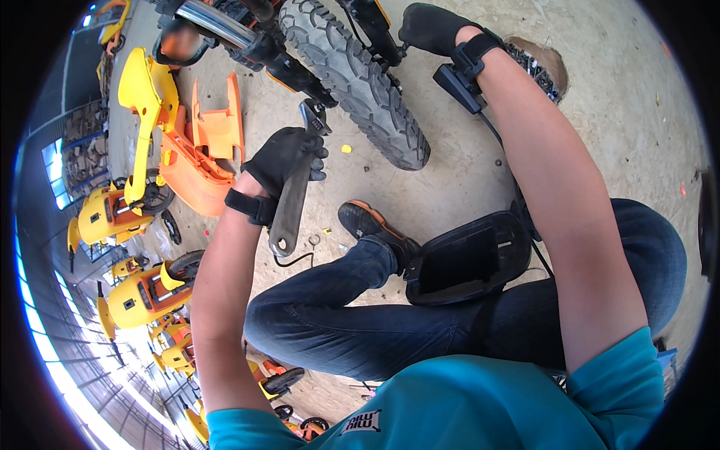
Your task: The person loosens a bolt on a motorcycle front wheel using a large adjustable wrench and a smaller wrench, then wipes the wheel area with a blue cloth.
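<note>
Wrench (291,210), adj. type, was in L hand (283,161), gloved fingers wrapped round its handle, head up nr the lower end of the L fork leg (298,73), beside the knobbly tyre (352,79). R hand (431,28), also gloved, was nr the R fork leg (380,34); couldn't tell if it gripped anything. Orange panel (191,176) lay on floor, L.

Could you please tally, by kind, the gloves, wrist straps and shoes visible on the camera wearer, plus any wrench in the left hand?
Black gloves: 2
Black wrist straps: 2
Shoe: 1
Wrench in the left hand: 1
Total: 6
</note>
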### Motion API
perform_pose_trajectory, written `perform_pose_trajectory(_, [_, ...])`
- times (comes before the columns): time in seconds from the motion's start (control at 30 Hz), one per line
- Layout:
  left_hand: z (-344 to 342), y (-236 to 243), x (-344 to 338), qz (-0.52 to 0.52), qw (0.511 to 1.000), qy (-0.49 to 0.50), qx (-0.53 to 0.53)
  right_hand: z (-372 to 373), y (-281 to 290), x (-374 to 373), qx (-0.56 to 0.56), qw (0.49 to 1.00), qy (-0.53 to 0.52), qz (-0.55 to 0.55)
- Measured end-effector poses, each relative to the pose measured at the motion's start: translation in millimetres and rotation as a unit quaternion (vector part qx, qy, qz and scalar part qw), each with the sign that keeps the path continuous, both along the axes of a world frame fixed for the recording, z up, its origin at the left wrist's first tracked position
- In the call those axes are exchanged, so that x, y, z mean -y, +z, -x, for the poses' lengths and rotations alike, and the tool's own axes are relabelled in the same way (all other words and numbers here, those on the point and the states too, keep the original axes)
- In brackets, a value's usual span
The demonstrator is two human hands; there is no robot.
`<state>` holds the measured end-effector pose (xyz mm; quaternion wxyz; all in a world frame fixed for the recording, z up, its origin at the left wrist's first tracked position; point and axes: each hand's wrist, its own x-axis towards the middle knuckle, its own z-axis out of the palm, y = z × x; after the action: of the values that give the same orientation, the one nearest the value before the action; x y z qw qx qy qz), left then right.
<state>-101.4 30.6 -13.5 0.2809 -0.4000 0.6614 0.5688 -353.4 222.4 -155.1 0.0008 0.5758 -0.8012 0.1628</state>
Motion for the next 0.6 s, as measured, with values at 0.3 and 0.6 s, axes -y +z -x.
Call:
perform_pose_trajectory(0.3, [12.9,-3.4,10.0,-0.002,0.999,-0.011,0.034,-1.1,3.3,-1.1,0.032,0.999,-0.013,0.015])
perform_pose_trajectory(0.6, [6.4,-13.4,-9.0,0.048,0.998,-0.008,0.034,-0.3,7.0,-1.8,0.051,0.998,-0.019,-0.024])
